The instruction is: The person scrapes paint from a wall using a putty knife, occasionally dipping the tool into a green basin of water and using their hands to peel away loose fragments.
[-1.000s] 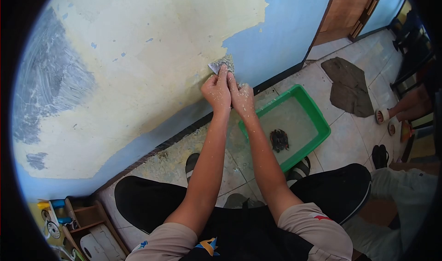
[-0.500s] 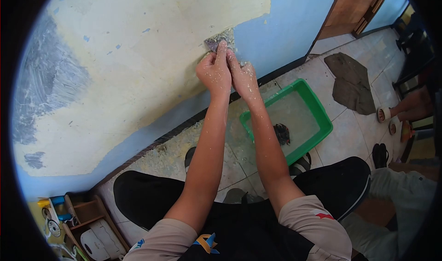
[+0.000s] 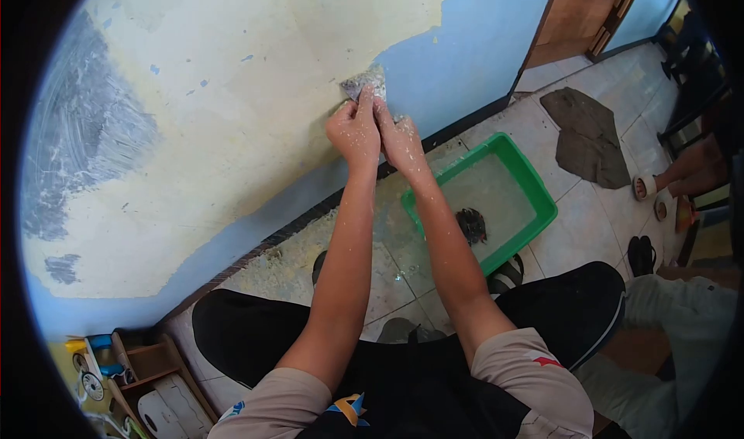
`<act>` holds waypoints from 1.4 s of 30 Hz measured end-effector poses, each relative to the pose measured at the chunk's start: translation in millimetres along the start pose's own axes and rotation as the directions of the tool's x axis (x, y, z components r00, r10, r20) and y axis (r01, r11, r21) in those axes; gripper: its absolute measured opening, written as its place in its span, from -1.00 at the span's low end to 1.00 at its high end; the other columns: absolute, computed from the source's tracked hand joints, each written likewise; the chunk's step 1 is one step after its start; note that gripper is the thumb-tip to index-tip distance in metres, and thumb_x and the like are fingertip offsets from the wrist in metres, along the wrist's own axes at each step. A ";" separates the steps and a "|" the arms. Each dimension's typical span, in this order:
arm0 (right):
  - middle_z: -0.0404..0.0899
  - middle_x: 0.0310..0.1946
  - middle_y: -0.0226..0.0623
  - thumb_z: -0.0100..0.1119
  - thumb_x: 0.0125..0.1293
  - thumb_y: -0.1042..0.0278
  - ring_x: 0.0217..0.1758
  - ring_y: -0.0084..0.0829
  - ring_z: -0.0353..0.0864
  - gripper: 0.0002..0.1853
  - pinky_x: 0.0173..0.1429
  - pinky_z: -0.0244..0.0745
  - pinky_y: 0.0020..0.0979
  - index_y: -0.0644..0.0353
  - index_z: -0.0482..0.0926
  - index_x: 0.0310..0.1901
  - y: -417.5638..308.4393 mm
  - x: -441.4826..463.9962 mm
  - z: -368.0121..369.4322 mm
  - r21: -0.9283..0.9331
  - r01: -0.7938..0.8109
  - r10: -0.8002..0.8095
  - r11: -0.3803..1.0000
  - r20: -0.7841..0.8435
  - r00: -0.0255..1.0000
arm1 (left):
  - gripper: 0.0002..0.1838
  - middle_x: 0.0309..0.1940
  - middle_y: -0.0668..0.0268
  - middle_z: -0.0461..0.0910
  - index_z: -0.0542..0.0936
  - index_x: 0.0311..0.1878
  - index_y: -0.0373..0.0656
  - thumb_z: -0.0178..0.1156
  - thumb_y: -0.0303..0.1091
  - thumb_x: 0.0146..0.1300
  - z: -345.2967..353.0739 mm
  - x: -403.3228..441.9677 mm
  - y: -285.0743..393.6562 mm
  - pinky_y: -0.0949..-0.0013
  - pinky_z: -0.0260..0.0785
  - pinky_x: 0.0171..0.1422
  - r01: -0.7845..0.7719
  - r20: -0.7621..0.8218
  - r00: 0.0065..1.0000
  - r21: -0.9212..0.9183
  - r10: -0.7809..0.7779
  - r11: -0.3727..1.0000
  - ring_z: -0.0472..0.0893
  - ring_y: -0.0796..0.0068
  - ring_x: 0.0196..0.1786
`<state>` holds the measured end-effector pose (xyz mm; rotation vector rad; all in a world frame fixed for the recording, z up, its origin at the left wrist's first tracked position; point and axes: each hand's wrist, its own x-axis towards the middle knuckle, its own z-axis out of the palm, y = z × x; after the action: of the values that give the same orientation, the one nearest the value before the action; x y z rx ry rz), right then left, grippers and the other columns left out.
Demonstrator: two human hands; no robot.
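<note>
My left hand (image 3: 354, 134) and my right hand (image 3: 403, 144) are closed together around a scraper (image 3: 363, 83), its handle mostly hidden by my fingers. The scraper's flat metal blade, covered in pale flakes, lies against the wall (image 3: 256, 106) near the border between the cream, stripped area and the blue paint (image 3: 457, 75). Wet-looking flakes stick to both hands and forearms. Below my right forearm, a green basin (image 3: 545, 216) on the floor holds cloudy water with a dark, bunched object (image 3: 471, 226) in it.
Paint scraps (image 3: 279, 265) litter the tiles along the wall base. A brown cloth (image 3: 589, 141) lies on the floor to the right, near another person's feet (image 3: 645, 186). Black sandals (image 3: 641, 255) and a wooden shelf (image 3: 147, 359) stand at the sides.
Both hands and the scraper have shifted slightly down the wall, still held together. The head view has turned a little, so the wall and doorway appear further left.
</note>
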<state>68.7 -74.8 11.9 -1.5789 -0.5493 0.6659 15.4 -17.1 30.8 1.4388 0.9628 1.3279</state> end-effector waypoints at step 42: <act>0.60 -0.53 0.25 0.02 0.40 -0.33 -0.33 0.22 0.65 -0.20 -0.15 0.48 0.04 0.49 0.65 -0.44 32.7 -12.0 5.0 -0.113 0.044 -0.053 0.993 -0.084 0.995 | -0.49 -0.75 0.42 0.37 0.51 -0.64 -0.37 0.41 -0.18 0.26 -6.1 -14.2 -32.5 0.36 0.16 -0.49 0.024 0.007 1.000 -0.028 -0.024 0.999 0.26 0.67 -0.56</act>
<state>55.6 -83.1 -19.7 -1.6853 -0.5666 0.5353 9.1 -21.2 -4.4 1.4052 0.9505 1.3139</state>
